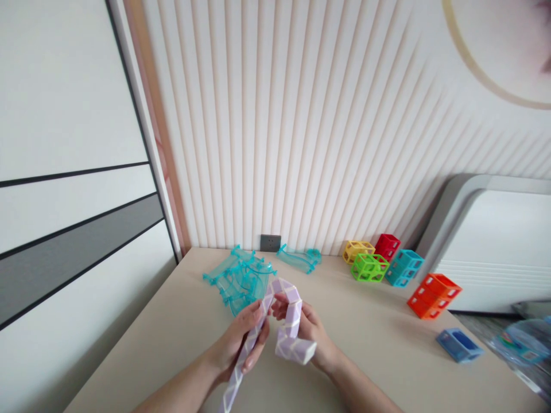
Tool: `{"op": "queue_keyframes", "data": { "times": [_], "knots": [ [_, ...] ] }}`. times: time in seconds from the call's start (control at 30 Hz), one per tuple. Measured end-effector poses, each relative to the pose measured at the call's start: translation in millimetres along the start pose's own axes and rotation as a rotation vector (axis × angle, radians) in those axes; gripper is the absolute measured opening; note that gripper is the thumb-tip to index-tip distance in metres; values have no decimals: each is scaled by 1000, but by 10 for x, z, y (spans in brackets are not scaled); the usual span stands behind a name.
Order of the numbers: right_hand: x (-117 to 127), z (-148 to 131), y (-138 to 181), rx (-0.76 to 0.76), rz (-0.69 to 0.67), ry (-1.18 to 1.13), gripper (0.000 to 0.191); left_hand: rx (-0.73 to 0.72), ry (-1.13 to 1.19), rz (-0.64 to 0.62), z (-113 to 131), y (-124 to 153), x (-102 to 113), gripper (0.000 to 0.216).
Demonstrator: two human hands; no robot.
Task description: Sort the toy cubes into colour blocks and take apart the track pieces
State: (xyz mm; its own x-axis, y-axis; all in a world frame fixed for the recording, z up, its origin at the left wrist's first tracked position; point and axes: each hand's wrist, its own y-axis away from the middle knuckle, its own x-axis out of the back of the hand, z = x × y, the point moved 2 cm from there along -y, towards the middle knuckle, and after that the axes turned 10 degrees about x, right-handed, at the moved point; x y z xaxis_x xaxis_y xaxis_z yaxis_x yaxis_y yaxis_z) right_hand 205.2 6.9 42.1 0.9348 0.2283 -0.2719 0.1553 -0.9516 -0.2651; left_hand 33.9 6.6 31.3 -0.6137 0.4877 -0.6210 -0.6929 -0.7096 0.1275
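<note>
A purple and white snake puzzle [294, 316] is held up over the table by both hands. Its long straight part slants down to the lower left, while the other end bends over in a hook and folds into a short block. My left hand [244, 338] is closed round the straight part, thumb on top and fingers underneath. Behind the hooked part, my right hand [313, 332] grips the puzzle, its fingers partly hidden by the segments.
Clear teal track pieces [245, 278] lie heaped behind my hands, with another teal piece [299, 258] by the wall. To the right stand yellow [358, 251], green [369, 268], red [387, 246], blue [404, 267] and orange [434, 295] frame blocks, plus a dark blue block [460, 345] near the table's edge.
</note>
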Motion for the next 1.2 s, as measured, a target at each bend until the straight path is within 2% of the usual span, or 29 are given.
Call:
{"op": "queue_keyframes", "data": {
  "times": [0.07,0.17,0.33,0.53,0.67,0.87,1.03,1.2],
  "knots": [
    [-6,-26,-7,-45,58,-64,51,-53,27,45,64,14,-37,28],
    [-28,-58,-22,-117,109,-175,59,-67,44,80,119,22,-78,29],
    [-77,-73,-29,-193,55,-328,64,-58,23,102,112,12,-58,24],
    [-50,-96,-26,-167,88,-259,45,74,33,89,-2,-15,-7,27],
    [-46,-124,-36,-155,85,-264,39,101,29,122,-44,-35,28,33],
    [-36,-105,-50,-168,67,-168,44,201,-2,140,-28,-23,-78,49],
    [-1,-74,-61,-145,87,-108,46,171,-79,165,-14,-24,-106,59],
    [-10,-79,-57,-144,124,-75,47,147,-65,185,-41,-47,-72,52]
  ]
}}
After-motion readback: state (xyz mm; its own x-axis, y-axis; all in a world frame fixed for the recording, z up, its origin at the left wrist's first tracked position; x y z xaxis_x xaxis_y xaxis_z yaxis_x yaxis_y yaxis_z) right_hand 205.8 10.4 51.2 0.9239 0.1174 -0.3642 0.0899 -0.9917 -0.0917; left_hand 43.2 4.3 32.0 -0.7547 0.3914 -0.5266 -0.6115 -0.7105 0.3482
